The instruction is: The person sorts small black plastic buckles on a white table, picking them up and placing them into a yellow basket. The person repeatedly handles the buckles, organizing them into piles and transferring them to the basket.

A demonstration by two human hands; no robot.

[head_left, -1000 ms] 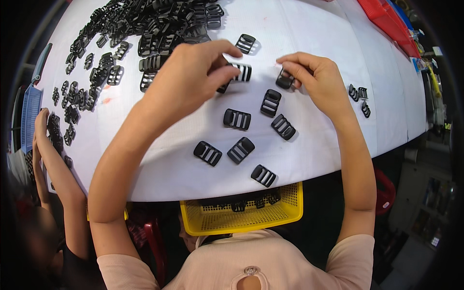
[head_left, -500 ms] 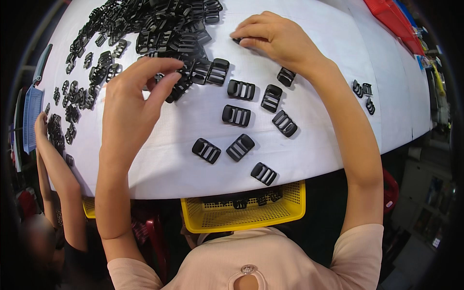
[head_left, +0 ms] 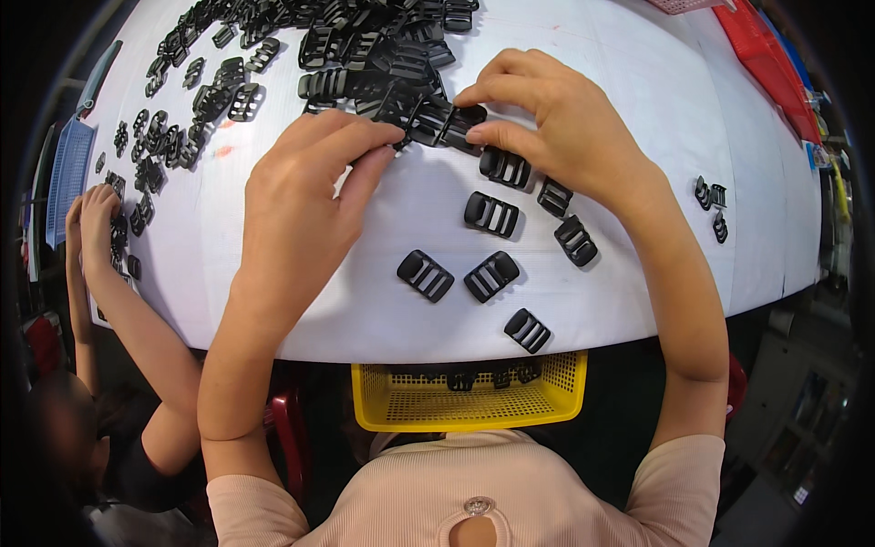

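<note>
Your left hand (head_left: 305, 196) and right hand (head_left: 556, 128) meet at the near edge of the pile of black plastic buckles (head_left: 365, 46) on the white desk (head_left: 638, 73). The right hand pinches one black buckle part (head_left: 447, 123) between thumb and forefinger. The left hand's fingertips touch the same cluster; whether they actually grip a piece cannot be told, since the hand covers it.

Step in hand, judged from the grip: picking or mating one buckle at the pile edge. The next move calls for a clean separation of that single piece from its touching neighbours, then a place for it among the finished pieces nearer you.

Count:
- Seven separate buckles (head_left: 492, 214) lie between the pile and the desk edge, apart from one another.
- Three small parts (head_left: 711, 196) lie to the right, well apart.
- The pile itself is too dense to count.
- One yellow basket (head_left: 469, 401) sits under the desk edge, holding a few buckles.
- One red tray (head_left: 766, 55) lies at far right, one blue basket (head_left: 64, 173) at far left.

Another person's hands (head_left: 91, 219) work at the left desk edge.
</note>
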